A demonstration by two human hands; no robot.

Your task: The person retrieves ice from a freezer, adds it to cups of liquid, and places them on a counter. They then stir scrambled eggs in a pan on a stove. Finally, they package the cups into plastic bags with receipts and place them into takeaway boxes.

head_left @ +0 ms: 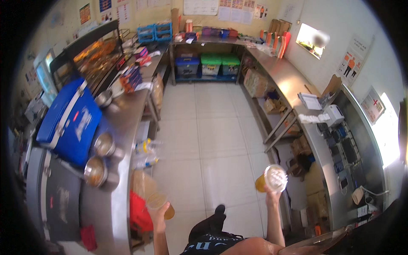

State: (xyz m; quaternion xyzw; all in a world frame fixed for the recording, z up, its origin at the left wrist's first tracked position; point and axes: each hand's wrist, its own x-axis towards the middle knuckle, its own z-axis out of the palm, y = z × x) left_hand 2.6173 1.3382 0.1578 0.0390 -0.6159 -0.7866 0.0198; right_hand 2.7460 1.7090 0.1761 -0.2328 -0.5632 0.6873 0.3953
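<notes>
In my left hand (158, 215), low at the left, is a clear plastic cup (169, 213) of amber drink with a see-through top. My right hand (273, 195) grips a second plastic cup (260, 184), also amber. Its round top (276, 178) shows whitish patches, and I cannot tell whether they are ice, foam or glare. Both cups are held apart over the tiled floor (223, 172). The left one is near the steel counter's edge, beside a red bag (139, 212) on the shelf below.
Along the left steel counter (108, 216) stand a blue cooler box (76, 124), a grey cooler box (62, 197) and steel bowls (95, 170). Phones (350, 149) and a small printer (333, 115) occupy the right counter. Lidded bins (210, 63) sit beneath the back table. Plastic bottles (146, 161) jut out low at left.
</notes>
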